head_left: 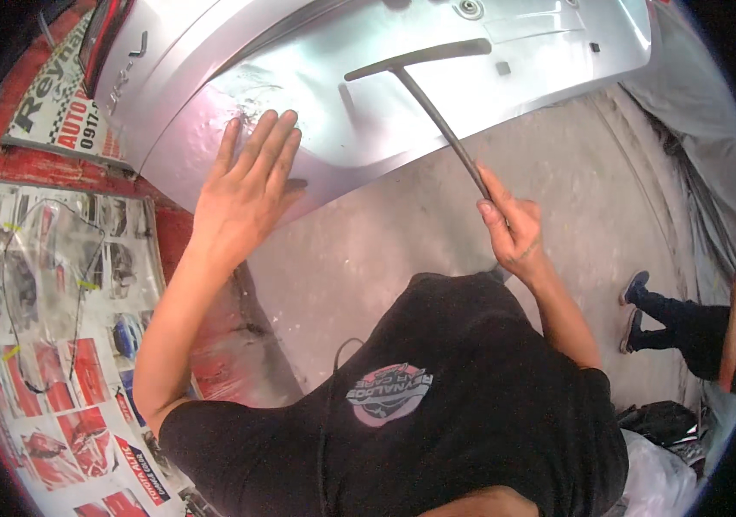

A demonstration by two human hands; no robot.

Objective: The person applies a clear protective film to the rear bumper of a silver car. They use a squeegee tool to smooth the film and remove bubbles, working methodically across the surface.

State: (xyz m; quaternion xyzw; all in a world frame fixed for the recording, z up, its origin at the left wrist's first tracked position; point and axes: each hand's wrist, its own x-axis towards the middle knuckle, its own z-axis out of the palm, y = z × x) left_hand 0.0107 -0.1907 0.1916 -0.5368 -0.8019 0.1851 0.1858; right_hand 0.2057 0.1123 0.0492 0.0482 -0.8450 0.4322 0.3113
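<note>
A silver car body panel (368, 121) spans the top of the view, with a dented, rippled patch (213, 116) near its lower left corner. Over that patch lies my left hand (247, 189), flat with its fingers stretched out and holding nothing. Whether its palm presses on the metal I cannot tell. My right hand (514, 226) is closed around the lower end of the handle of a body hammer (439, 119). The hammer's long, thin, dark head is raised in front of the panel; the gap between them is hard to judge.
Printed banners with car pictures (66, 345) stand at the left beside a red surface (221, 345). Concrete floor (368, 250) lies below the panel. A person in dark trousers (670, 323) is at the right, near a grey sheet (687, 103). Dark and clear plastic (657, 465) lies lower right.
</note>
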